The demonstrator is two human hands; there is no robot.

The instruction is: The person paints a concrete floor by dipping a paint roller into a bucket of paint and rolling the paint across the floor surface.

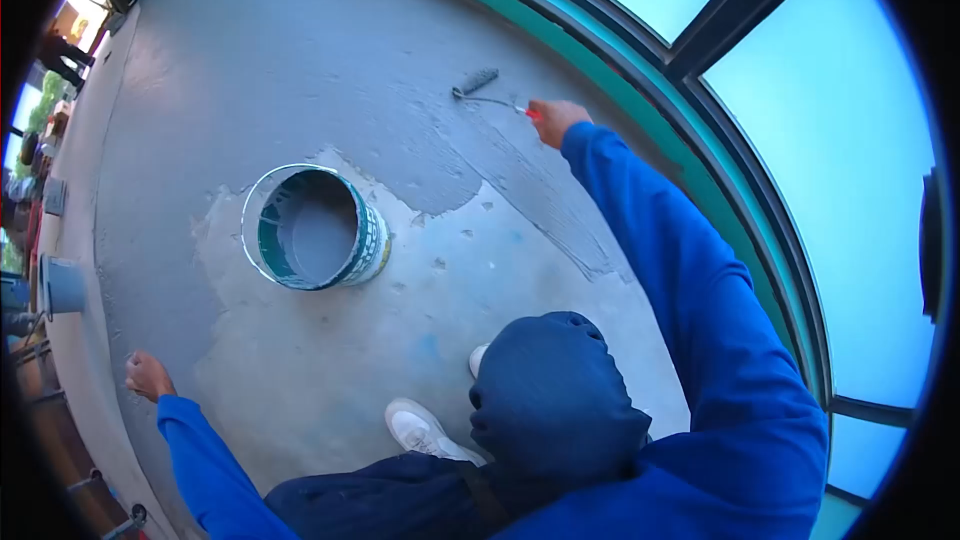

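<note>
R hand [560,123] closed round red handle of paint roller [478,82]; thumb/finger detail too small to tell; roller out ahead of the hand, nap loaded dark grey, over the coated part of floor [440,285], nearer the window-side edge than the opp. edge; nap appears to lie on the coat, exact contact can't be told; R arm, blue sleeve [690,250], stretched fwd along that same edge.

L hand [150,377] low, by the floor's opp. edge; fingers curled in, narrow; can't tell if anything is inside; well apart from roller.

Bucket [376,245] upright on floor, approx. mid between the two long edges, betw. the hands; greenish inner wall smeared, grey material inside; printed marks on outer wall.

Grey coat [250,70] covers far end + strip down L edge; ragged border near bucket; paler bare patch round bucket and white shoe [415,427]; streaks run from roller back along window side.

Also: teal-edged window frame [690,90] bounds R edge; grey pail [66,286] past L edge; another person's legs [68,60] at far L corner.
</note>
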